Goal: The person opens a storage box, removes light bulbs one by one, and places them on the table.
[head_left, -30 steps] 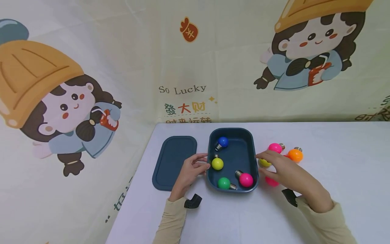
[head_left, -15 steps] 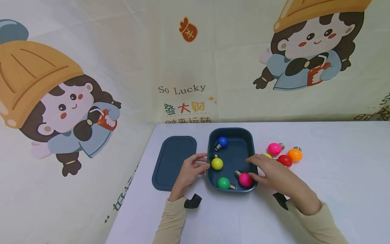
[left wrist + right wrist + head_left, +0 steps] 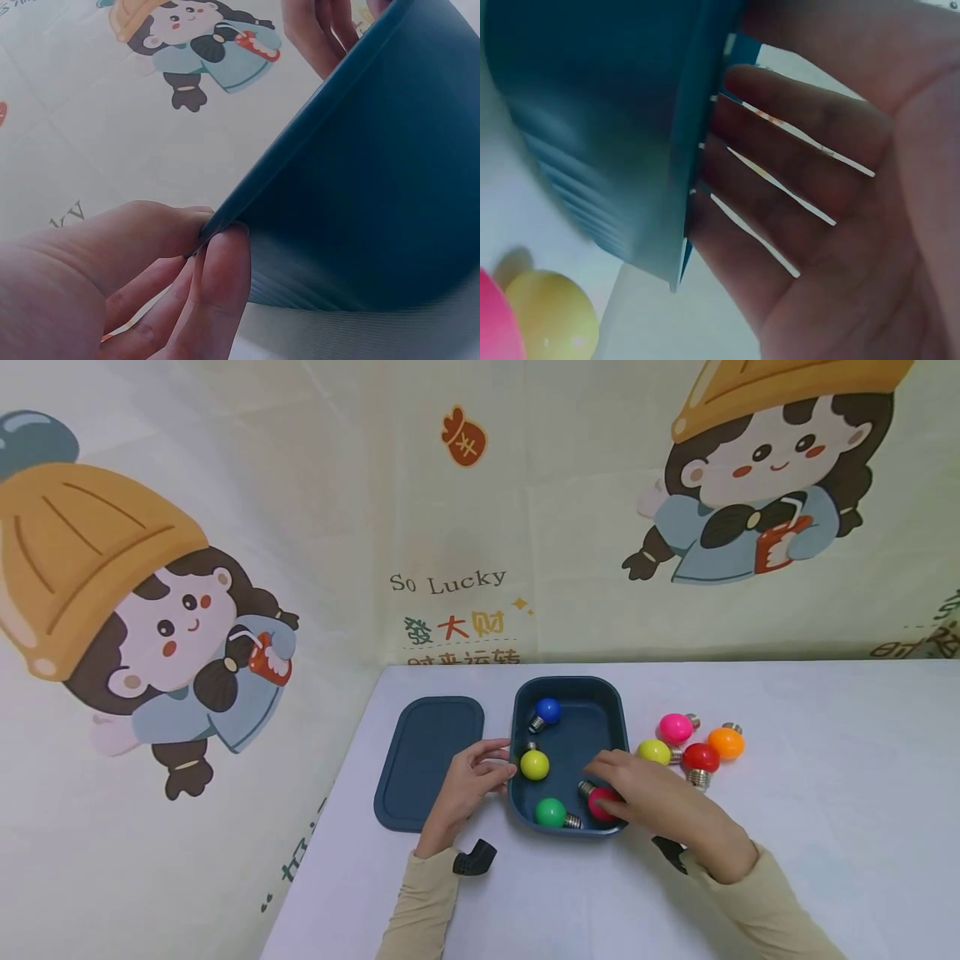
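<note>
A dark blue rectangular box (image 3: 570, 683) stands on the table, holding a blue bulb (image 3: 547, 711), a yellow bulb (image 3: 535, 766), a green bulb (image 3: 551, 813) and a pink bulb (image 3: 601, 807). My left hand (image 3: 471, 783) pinches the box's left rim between thumb and fingers, as the left wrist view shows. Across the right wall reaches my right hand (image 3: 663, 797), its thumb overlapping the pink bulb in the head view. Its fingers (image 3: 802, 124) look straight in the right wrist view, fingertips hidden behind the rim.
A flat dark blue lid (image 3: 431, 764) lies left of the box. To the right are a pink bulb (image 3: 677, 728), a yellow bulb (image 3: 653, 752), a red bulb (image 3: 701, 757) and an orange bulb (image 3: 726, 744). A printed cloth (image 3: 570, 568) hangs behind the table.
My right hand has moved left from the loose bulbs over the box's right wall to the pink bulb inside. The red and yellow bulbs on the table have come into view. My left hand stays put.
</note>
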Available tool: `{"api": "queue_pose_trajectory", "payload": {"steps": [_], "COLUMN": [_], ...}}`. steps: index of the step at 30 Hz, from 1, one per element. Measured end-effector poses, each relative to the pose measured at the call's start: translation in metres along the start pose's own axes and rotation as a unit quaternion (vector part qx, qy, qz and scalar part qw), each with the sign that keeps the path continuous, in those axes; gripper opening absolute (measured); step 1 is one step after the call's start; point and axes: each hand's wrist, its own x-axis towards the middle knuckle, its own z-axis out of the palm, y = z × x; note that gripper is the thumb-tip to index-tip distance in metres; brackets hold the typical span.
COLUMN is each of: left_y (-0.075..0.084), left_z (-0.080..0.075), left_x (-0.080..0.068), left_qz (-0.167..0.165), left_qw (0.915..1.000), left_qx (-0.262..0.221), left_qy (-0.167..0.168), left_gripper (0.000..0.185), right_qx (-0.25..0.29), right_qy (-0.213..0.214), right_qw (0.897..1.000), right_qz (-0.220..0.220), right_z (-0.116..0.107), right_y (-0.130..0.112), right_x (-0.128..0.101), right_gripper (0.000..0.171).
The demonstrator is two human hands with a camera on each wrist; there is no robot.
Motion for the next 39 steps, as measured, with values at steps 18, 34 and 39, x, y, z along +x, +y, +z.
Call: {"api": "queue_pose_trajectory", "payload": {"steps": [18, 34, 39], "left_y": [0.001, 0.001, 0.0], "left_z": [0.0, 0.001, 0.001], "left_x": [-0.001, -0.002, -0.003], "left_qz": [0.004, -0.003, -0.003], "left_qw": [1.0, 0.9999, 0.9999], "left_qx": [-0.002, -0.009, -0.01], "left_qy": [0.0, 0.004, 0.003], "left_gripper": [0.051, 0.051, 0.051], "right_qx": [-0.02, -0.032, -0.017], "right_qy": [-0.063, -0.047, -0.063], "right_qw": [0.998, 0.998, 0.998], "right_qz": [-0.009, -0.036, -0.025], "right_z": [0.009, 0.013, 0.01], "right_y": [-0.003, -0.001, -0.002], "right_x": [0.014, 0.016, 0.018], "right_gripper": [0.036, 0.035, 0.034]}}
